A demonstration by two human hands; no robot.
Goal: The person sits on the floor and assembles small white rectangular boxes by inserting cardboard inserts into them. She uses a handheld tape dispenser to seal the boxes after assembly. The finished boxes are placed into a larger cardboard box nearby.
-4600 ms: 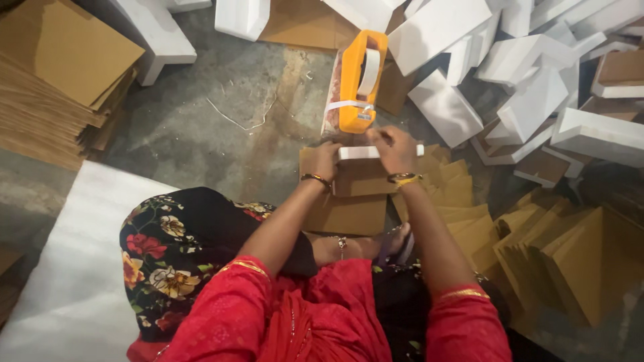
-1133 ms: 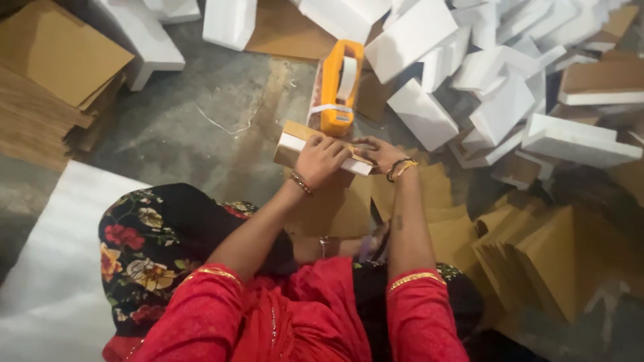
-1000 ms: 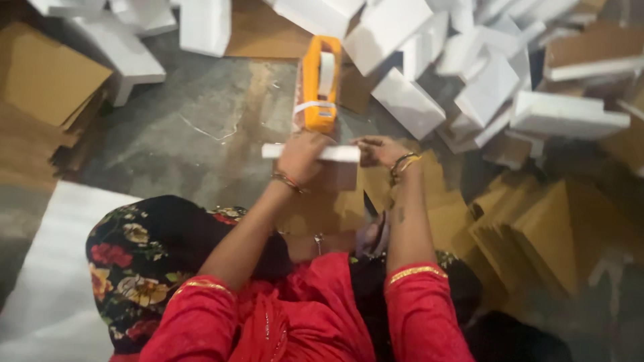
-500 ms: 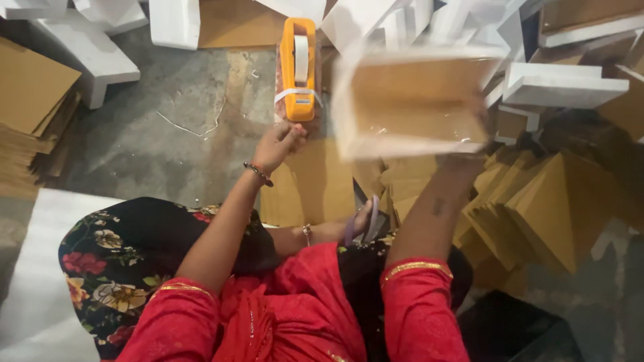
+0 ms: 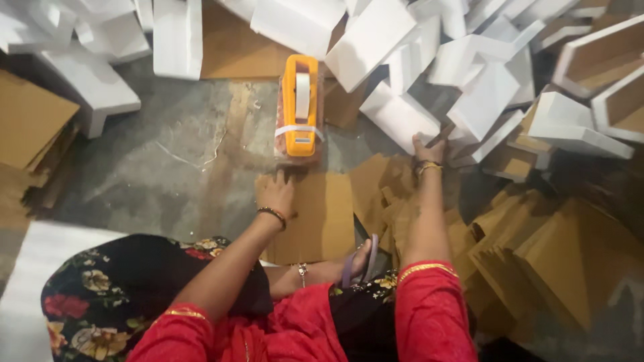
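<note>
I sit on the floor in red sleeves. My left hand [image 5: 278, 193] rests flat, fingers spread, on a brown cardboard sheet [image 5: 322, 221] just below the orange tape dispenser [image 5: 300, 107]. My right hand [image 5: 427, 149] reaches out to the right and touches the edge of a white folded box [image 5: 401, 117] in the pile. Whether its fingers grip that box is not clear. Folded brown cardboard pieces [image 5: 537, 248] lie beside my right arm.
Many white folded boxes [image 5: 483, 60] are heaped across the top and right. White foam-like blocks [image 5: 94, 80] lie at top left. Flat cardboard sheets [image 5: 30, 127] are stacked at the left. A white sheet [image 5: 40, 268] covers the lower left floor.
The box that my right hand lifted up high is gone from it; the hand now reaches down to the white pile. My left hand has dropped from the dispenser onto the cardboard sheet.
</note>
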